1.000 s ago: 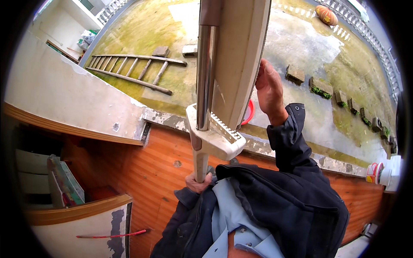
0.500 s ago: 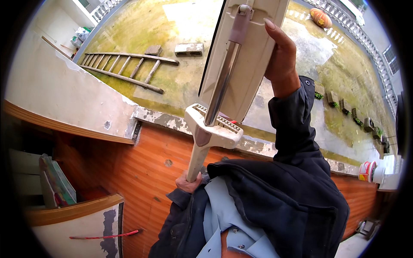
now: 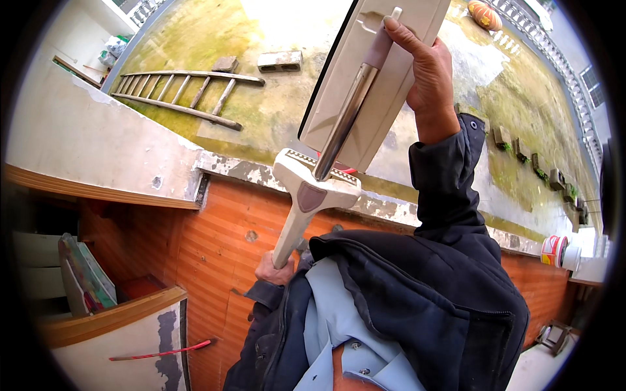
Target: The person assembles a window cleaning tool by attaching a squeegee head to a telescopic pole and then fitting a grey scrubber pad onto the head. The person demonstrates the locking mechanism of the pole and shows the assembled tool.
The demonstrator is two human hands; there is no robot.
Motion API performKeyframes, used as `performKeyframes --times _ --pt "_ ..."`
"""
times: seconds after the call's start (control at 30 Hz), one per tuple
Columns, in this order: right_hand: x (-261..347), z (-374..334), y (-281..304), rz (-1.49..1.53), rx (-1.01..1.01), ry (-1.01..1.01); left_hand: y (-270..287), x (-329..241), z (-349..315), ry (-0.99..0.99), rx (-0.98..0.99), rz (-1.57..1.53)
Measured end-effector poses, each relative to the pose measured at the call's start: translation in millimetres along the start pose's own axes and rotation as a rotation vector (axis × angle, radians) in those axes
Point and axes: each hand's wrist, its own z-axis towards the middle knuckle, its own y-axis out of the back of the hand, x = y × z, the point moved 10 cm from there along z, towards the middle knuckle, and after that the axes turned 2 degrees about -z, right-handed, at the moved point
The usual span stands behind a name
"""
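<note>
A cream-coloured device runs up the middle of the view; I cannot tell its kind. Its forked lower piece [image 3: 297,202] has a toothed slot along the top and a grey inset. My left hand [image 3: 274,268] is closed round the bottom of that piece's stem. A shiny metal tube [image 3: 345,127] rises from the fork to a grey sleeve [image 3: 376,51] with a white tip. Behind the tube lies a long flat cream panel [image 3: 365,146]. My right hand [image 3: 432,78] grips the panel's right edge, its thumb on the sleeve's upper end and its other fingers mostly hidden behind.
A wooden ladder [image 3: 179,94] lies on the wet concrete yard near a hollow block [image 3: 280,62]. A peeling sill [image 3: 244,173] divides the yard from the wooden floor [image 3: 215,254]. To the right stand a white-and-red bucket [image 3: 554,251] and a row of blocks [image 3: 521,155].
The tube's upper end has swung right across the panel. My right thumb has moved from the panel's edge onto the sleeve. The forked piece and my left hand have shifted slightly left.
</note>
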Motion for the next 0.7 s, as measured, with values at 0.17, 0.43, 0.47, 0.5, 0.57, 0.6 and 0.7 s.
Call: performKeyframes --times 0.17,0.43,0.47,0.5,0.57,0.6,0.7 --pt "-3 -6 5 0.043 -0.027 0.011 -4 -17 13 -0.082 0.026 -0.109" --pt "-3 -5 3 0.032 0.021 0.057 -16 -22 18 -0.174 0.134 -0.175" --pt "1 -5 -3 0.092 0.031 0.028 -17 -22 18 -0.156 0.159 -0.191" --pt "3 -4 -8 0.15 0.042 0.0 -19 -21 17 -0.147 0.178 -0.197" --pt "1 -4 -9 0.156 0.041 -0.013 -23 -19 16 -0.129 0.215 -0.207" --pt "-1 -4 -10 0.16 0.041 -0.021 -24 -18 16 -0.101 0.252 -0.26" --pt "2 -4 -21 0.171 0.061 -0.062 -27 -15 14 -0.034 0.332 -0.377"
